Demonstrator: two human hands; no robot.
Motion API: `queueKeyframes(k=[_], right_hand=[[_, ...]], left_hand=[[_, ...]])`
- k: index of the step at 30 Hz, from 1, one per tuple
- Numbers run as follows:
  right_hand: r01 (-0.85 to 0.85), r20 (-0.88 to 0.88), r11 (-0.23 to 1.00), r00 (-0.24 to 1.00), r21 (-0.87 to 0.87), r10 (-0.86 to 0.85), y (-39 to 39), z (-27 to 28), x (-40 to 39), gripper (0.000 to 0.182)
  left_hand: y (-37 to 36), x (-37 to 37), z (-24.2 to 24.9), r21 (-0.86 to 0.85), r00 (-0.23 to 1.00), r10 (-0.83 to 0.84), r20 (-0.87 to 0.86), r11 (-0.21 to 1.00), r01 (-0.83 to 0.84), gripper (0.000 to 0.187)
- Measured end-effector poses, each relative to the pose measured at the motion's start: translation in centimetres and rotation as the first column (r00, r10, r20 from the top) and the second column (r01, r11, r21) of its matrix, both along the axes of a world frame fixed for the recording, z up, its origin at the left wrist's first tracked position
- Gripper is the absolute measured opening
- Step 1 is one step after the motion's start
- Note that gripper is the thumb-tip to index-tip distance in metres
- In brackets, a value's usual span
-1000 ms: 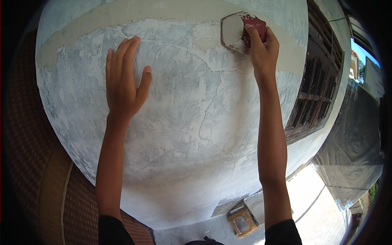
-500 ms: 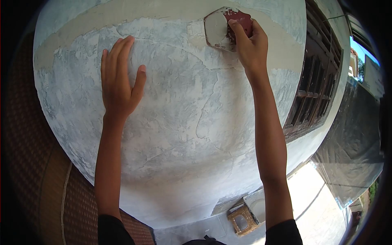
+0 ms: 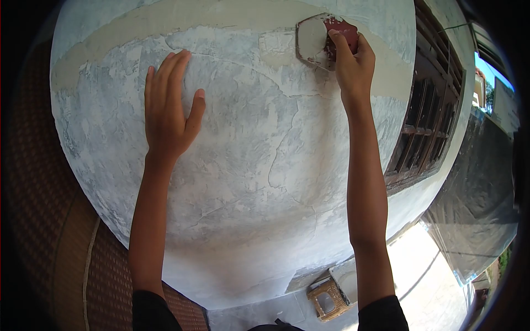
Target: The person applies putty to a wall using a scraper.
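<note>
While the left hand [image 3: 172,113] is spread and empty, the right grip [image 3: 355,65] pinches the red scraper [image 3: 321,41], which juts leftward.

The scraper [image 3: 318,43] is maroon and pale grey, the wall [image 3: 237,132] mottled blue-grey, the window [image 3: 424,124] dark brown.

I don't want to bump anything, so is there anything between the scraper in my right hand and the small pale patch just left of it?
Nothing visible. The patch lies on the wall, right beside the scraper. Your left hand is farther left, beyond the patch, so not between them.
</note>
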State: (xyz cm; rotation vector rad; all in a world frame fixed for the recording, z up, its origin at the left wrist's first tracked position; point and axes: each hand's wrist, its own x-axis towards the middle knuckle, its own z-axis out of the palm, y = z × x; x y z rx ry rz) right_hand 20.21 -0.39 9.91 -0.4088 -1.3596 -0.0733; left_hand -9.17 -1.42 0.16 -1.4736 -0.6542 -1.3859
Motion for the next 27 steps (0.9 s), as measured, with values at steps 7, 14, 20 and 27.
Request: queueKeyframes(k=[7, 14, 20, 27], right_hand=[[0.087, 0.039, 0.996, 0.995, 0.000, -0.087, -0.2, -0.3, 0.3, 0.029], [0.061, 0.049, 0.998, 0.997, 0.008, -0.061, -0.2, -0.4, -0.3, 0.028], [-0.006, -0.017, 1.000, 1.000, -0.031, 0.005, -0.5, -0.6, 0.9, 0.030], [0.097, 0.024, 0.995, 0.995, -0.023, -0.097, -0.2, -1.4, 1.3, 0.030]], left_hand=[[0.1, -0.2, 0.0, 0.004, 1.000, 0.002, -0.002, 1.000, -0.002, 0.054], [0.0, 0.1, 0.1, -0.001, 1.000, 0.014, -0.005, 1.000, -0.014, 0.053], [0.1, -0.1, 0.0, 0.015, 1.000, 0.025, -0.002, 1.000, -0.025, 0.053], [0.1, -0.1, 0.0, 0.012, 1.000, 0.012, -0.002, 1.000, -0.012, 0.053]])
